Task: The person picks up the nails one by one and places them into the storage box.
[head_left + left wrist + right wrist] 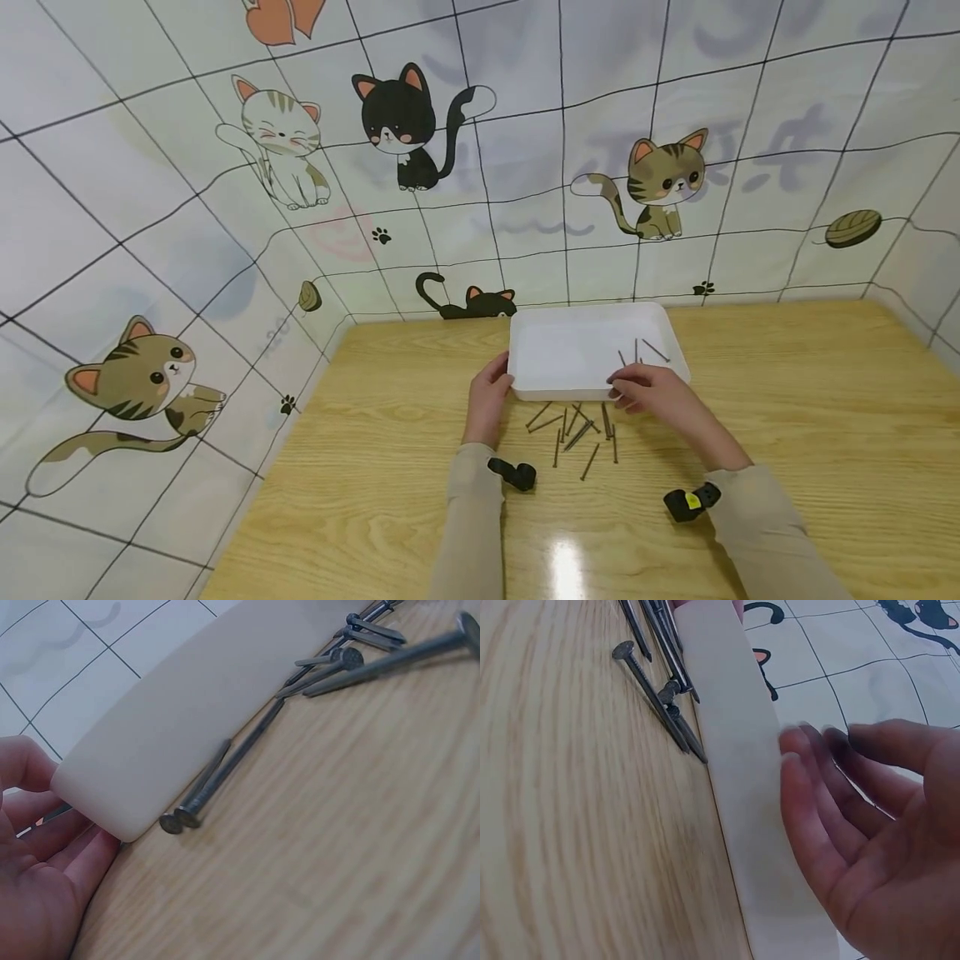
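A white plastic tray (585, 395) stands on the table, with several steel nails (656, 350) at the right of its floor. My left hand (490, 398) grips the tray's left front corner; in the left wrist view the thumb is at the rim and the fingers (82, 851) lie against the wall. My right hand (648, 388) is at the tray's front rim, right of centre, fingers loosely bent. No nail shows between its fingertips (793, 741) in the right wrist view. Several loose nails (590, 461) lie scattered on the table before the tray, some crossing each other.
The wooden table (375, 467) has a light grain. Behind it and at the left hangs a white gridded cloth (525, 167) with cartoon cats, close behind the tray's back edge. Each wrist carries a black strap camera (517, 475).
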### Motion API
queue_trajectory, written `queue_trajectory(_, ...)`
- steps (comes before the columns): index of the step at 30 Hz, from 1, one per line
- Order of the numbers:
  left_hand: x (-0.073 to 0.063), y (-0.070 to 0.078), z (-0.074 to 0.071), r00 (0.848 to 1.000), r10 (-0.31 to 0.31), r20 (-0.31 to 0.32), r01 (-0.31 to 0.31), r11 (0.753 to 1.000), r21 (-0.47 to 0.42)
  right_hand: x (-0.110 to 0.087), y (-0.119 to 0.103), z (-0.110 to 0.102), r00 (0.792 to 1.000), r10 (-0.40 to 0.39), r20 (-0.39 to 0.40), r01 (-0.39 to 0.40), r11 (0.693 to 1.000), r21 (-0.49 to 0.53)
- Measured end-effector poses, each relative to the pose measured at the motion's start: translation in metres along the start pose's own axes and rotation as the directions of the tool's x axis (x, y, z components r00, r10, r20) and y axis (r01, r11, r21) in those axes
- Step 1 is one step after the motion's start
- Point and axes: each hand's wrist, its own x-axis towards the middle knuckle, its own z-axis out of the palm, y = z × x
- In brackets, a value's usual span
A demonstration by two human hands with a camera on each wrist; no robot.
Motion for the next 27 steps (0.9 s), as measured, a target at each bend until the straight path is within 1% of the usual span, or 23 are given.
queue_trajectory(2, 0.000, 0.000, 0.000, 1.000, 0.003, -0.004, -0.003, 1.000, -0.004, -0.001, 0.000, 0.000, 0.999, -0.006, 0.038, 0.006, 1.000, 0.003)
queue_trajectory(5, 0.000, -0.001, 0.000, 1.000, 0.004, -0.001, -0.004, 1.000, 0.000, -0.003, 0.001, 0.000, 0.997, 0.005, 0.071, -0.004, 1.000, -0.008)
queue_trajectory(10, 0.001, -0.002, 0.000, 1.000, 0.005, 0.005, -0.005, 1.000, 0.008, -0.004, 0.002, -0.002, 0.990, 0.025, 0.136, -0.017, 0.998, -0.062)
queue_trajectory(15, 0.001, -0.001, 0.000, 1.000, 0.003, 0.003, -0.003, 1.000, 0.008, -0.007, -0.001, 0.000, 0.988, 0.012, 0.155, 0.008, 0.991, -0.133)
queue_trajectory(17, 0.001, 0.000, 0.001, 1.000, 0.001, 0.004, -0.001, 1.000, 0.007, -0.008, -0.003, 0.001, 0.989, 0.023, 0.147, 0.001, 0.987, -0.162)
queue_trajectory(21, 0.000, 0.001, 0.001, 1.000, -0.007, 0.013, 0.007, 1.000, -0.006, -0.010, -0.006, 0.005, 0.983, 0.061, 0.170, -0.026, 0.979, -0.201)
queue_trajectory(24, -0.003, 0.008, 0.000, 1.000, -0.011, 0.029, 0.012, 1.000, -0.022, -0.011, -0.008, 0.009, 0.977, 0.069, 0.200, -0.017, 0.968, -0.250)
queue_trajectory(27, -0.009, 0.017, 0.000, 0.999, -0.002, 0.041, 0.003, 1.000, -0.017, -0.010, -0.007, 0.013, 0.977, 0.059, 0.206, 0.003, 0.958, -0.287)
